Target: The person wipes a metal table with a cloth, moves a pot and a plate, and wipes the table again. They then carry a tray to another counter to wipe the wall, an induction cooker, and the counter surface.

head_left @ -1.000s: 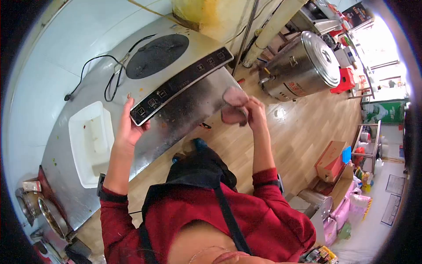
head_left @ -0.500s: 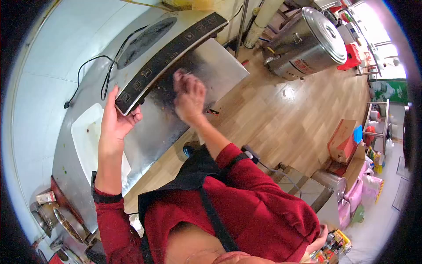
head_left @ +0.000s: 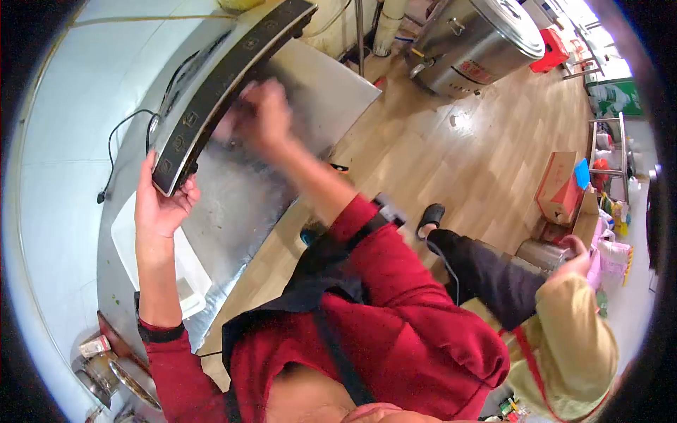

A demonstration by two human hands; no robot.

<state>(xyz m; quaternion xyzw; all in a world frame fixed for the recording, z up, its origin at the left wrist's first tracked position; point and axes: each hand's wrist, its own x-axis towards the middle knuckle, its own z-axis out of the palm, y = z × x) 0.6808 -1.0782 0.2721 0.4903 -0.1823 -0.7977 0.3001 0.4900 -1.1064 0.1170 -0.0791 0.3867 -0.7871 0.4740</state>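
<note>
My left hand point(head_left: 163, 201) grips the near corner of an induction cooker point(head_left: 218, 88), thumb on its top and fingers curled under the edge. The cooker has a black control strip with pale icons, and this edge is tilted up off the stainless steel counter point(head_left: 240, 183). My right hand point(head_left: 264, 116) is over the counter, close beside the cooker's raised front edge. It is smeared by motion, so its fingers and anything in them cannot be made out. Dark grime marks the steel around it. A white tray point(head_left: 192, 285) lies under my left forearm.
A black cord with a plug point(head_left: 113, 158) lies at the wall. Right of the counter stands a large steel barrel point(head_left: 458, 53) with a tap. A person in a yellow top point(head_left: 575, 338) is close at my right. A cardboard box point(head_left: 557, 187) sits on the floor.
My right hand has swept across near the cooker's edge, while my left hand keeps its hold. A person in yellow has come into view at the right. The whole view has shifted slightly.
</note>
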